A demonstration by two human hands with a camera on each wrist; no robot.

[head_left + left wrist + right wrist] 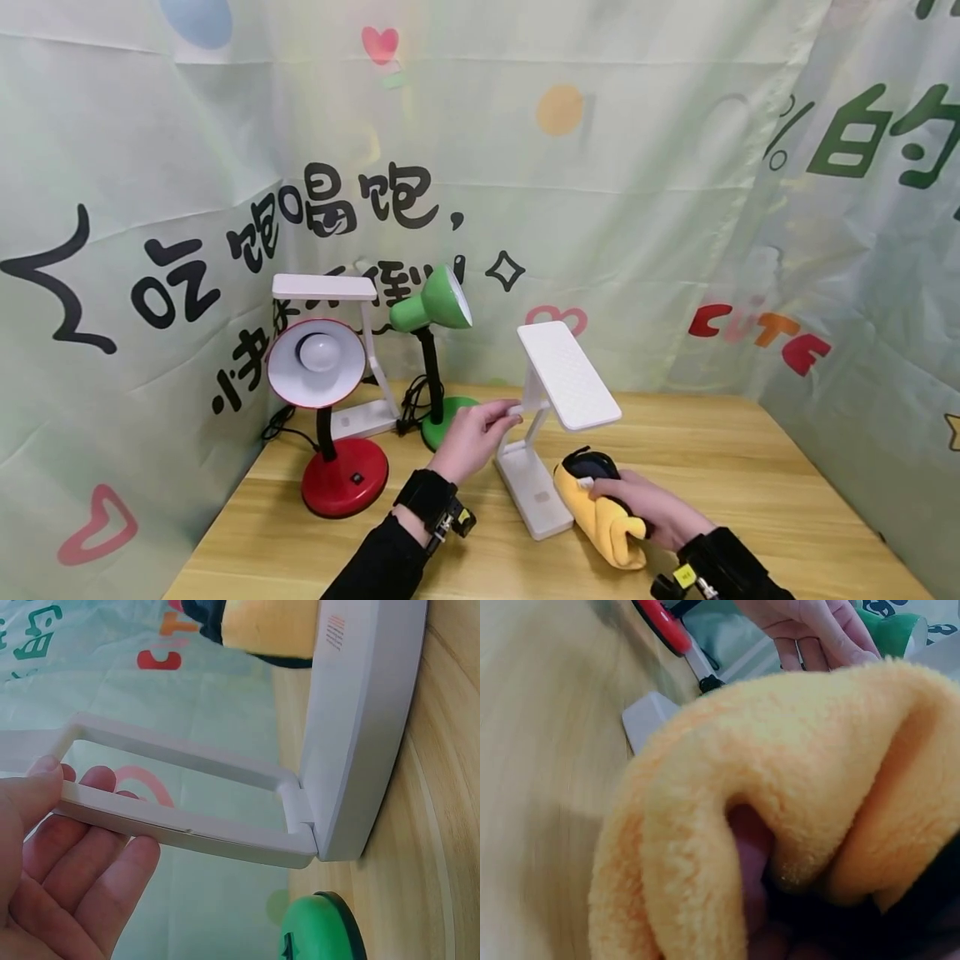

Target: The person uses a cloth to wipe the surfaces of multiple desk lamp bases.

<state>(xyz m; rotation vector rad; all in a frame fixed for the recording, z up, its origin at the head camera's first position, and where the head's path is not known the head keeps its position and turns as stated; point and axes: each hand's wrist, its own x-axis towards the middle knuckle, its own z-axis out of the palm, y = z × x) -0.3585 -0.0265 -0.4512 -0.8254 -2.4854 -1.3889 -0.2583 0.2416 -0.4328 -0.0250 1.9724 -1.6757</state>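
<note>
A white desk lamp (568, 377) with a flat, tilted head and a folding frame stand sits on the wooden table. My left hand (474, 440) pinches one side of its stand near the upper joint; the left wrist view shows thumb and fingers around that white bar (187, 834). To the right of the lamp's base, my right hand (663, 507) grips a bunched yellow fleecy cloth (600, 521) with a dark part and a small white tag. The cloth fills most of the right wrist view and hides most of the right fingers. It is close beside the base.
On the left stand a red lamp (347, 479) facing forward, a second white lamp (324, 288) behind it, and a green lamp (431, 308) with a black neck. Black cables (414, 404) lie among them. A printed curtain (637, 250) hangs behind the table (705, 442).
</note>
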